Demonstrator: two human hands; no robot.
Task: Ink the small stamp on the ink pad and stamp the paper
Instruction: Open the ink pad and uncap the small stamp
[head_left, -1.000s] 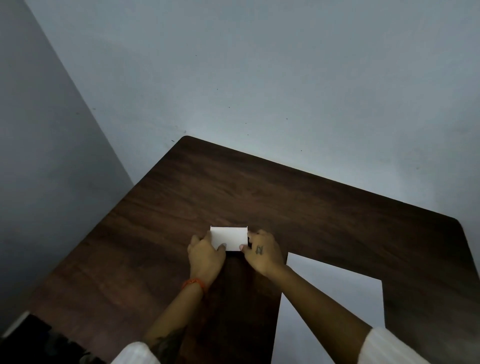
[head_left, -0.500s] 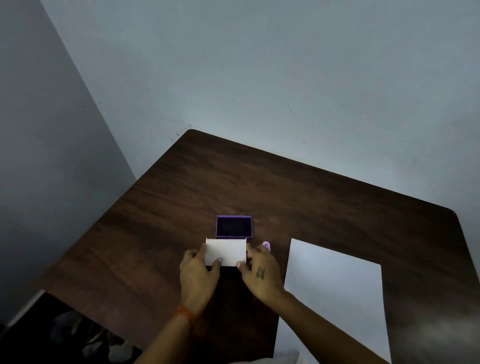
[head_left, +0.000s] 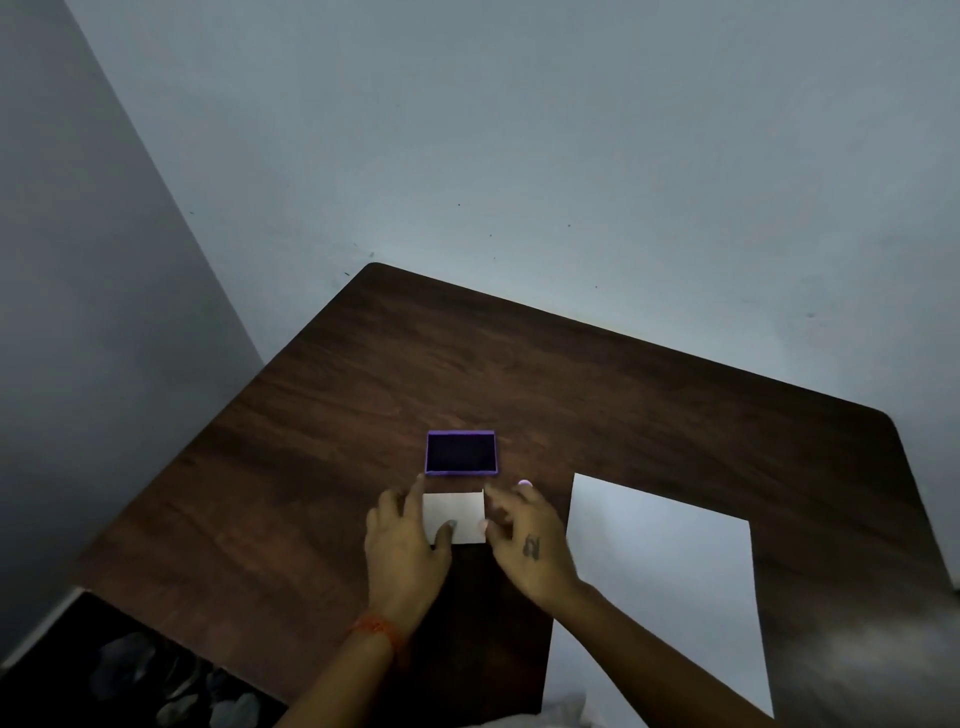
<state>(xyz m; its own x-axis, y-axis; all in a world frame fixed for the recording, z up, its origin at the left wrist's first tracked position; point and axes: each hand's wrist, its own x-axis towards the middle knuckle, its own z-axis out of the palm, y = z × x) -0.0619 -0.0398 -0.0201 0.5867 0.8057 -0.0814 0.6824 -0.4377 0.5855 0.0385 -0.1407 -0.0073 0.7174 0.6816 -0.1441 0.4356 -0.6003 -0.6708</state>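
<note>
Lid (head_left: 453, 516): a white rectangular cover, a second ago sitting over the ink pad, now drawn toward the lower part of the frame and lying just below the open pad, apparently on or just above the bench.

Ink pad (head_left: 461, 452): purple tray with a dark inked face, now fully uncovered at centre frame; just above the lid and apart from it by a narrow strip of wood.

Left hand (head_left: 404, 540): at the lid's left edge, thumb resting on its lower face, forefinger stretched up along the side; a loose hold on the lid, not a closed fist.

Right hand (head_left: 524, 540): at the lid's right edge, fingers spread and blurred, thumb tip touching the lid; whether it grips or is letting go cannot be told.

Small stamp (head_left: 525, 484): only a pale pink rounded tip shows above the right hand's fingers, to the lower right of the pad; it appears to stand on the bench, not in either hand, and its body is hidden.

Paper (head_left: 660, 582): white sheet lying flat in the lower right of the frame, right of the right hand, unmarked where visible.

Bench (head_left: 311, 467): dark wood-grain surface carrying all items.

Meaning of the change: with the pad exposed, the opening step looks complete. Inking has not begun; the likely next step is to release the lid and take up the stamp.
</note>
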